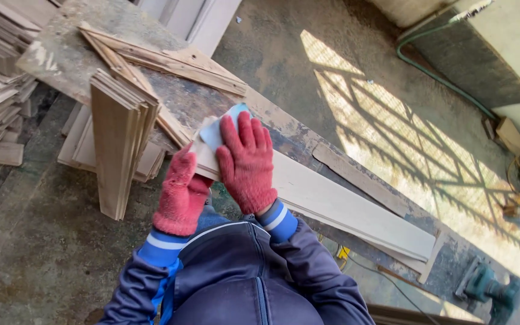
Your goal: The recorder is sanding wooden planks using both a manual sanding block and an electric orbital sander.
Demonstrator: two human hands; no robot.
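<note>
Gloves both red: right hand presses blue sandpaper flat, ungripped; left hand's grip holds the board's end.

No labels, signs or screens show anywhere here. The only thing that might count as a package is a small tan cardboard-coloured box on the concrete floor at the far right, close to the foot of the pale wall. It is boxy, plain brown and too small to make out any further.
</note>
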